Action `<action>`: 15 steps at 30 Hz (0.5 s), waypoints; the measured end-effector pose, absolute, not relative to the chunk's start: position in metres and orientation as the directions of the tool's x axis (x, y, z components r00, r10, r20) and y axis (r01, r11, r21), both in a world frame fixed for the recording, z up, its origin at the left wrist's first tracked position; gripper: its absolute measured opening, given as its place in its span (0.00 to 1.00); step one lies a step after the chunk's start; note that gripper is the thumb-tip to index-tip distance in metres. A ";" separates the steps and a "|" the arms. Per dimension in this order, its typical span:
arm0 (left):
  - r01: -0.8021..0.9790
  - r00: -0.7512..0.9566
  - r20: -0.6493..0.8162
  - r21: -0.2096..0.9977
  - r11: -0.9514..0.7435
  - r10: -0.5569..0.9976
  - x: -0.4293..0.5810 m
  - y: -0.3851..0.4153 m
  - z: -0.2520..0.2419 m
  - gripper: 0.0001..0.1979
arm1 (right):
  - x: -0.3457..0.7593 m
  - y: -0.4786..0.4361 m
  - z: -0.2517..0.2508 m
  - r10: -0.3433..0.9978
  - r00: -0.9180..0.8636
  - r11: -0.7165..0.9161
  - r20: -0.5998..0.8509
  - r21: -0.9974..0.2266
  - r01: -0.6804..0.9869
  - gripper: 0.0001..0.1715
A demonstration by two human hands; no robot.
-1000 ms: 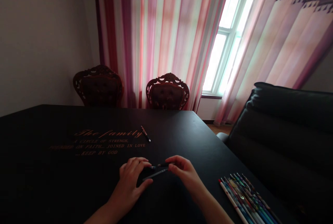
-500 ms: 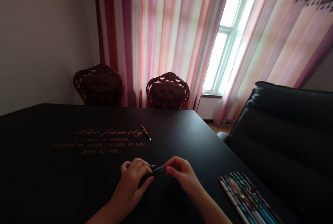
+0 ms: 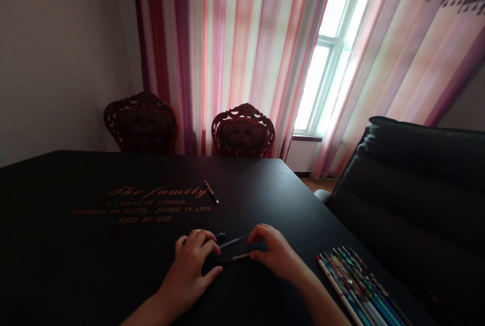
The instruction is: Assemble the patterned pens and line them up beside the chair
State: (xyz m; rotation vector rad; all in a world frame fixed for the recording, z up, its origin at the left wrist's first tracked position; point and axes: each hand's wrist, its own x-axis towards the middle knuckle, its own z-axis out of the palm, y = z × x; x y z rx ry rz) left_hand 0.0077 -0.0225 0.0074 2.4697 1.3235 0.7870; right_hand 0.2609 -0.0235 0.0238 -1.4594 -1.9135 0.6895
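Note:
My left hand (image 3: 195, 260) rests low over the table with its fingers curved and the thumb apart. By its fingertips lie a slim grey pen part (image 3: 232, 241) with a pointed tip and a dark blue pen piece (image 3: 220, 235), whose near ends the fingers partly hide. My right hand (image 3: 276, 251) is to the right, thumb and forefinger apart. Its thumb is close to the end of a thin pale rod (image 3: 240, 256); whether they touch I cannot tell. The rod's left end fades into a dark piece between the hands.
A patterned pen (image 3: 211, 192) lies farther off on the black table (image 3: 257, 179), beside printed lettering. At the right edge several pens (image 3: 354, 285) lie side by side. Two carved chairs (image 3: 243, 136) stand beyond the table, and a black armchair (image 3: 417, 189) stands to the right.
My right thumb and forefinger have parted and moved slightly right, off the grey pen part. That part and the pale rod now lie separately in view. My left hand has barely moved.

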 end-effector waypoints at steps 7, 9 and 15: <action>0.673 0.407 0.350 0.510 -0.536 0.844 0.007 -0.019 0.010 0.04 | 0.260 -0.024 0.020 0.966 -0.221 0.253 0.130 -0.625 0.738 0.11; 0.658 0.358 0.333 0.573 -0.489 0.872 0.006 -0.016 0.009 0.04 | 0.257 -0.022 0.020 0.970 -0.199 0.239 0.138 -0.682 0.692 0.07; 0.618 0.289 0.281 0.676 -0.403 0.915 0.003 -0.009 0.002 0.07 | 0.247 -0.021 0.026 0.972 -0.168 0.226 0.164 -0.848 0.479 0.04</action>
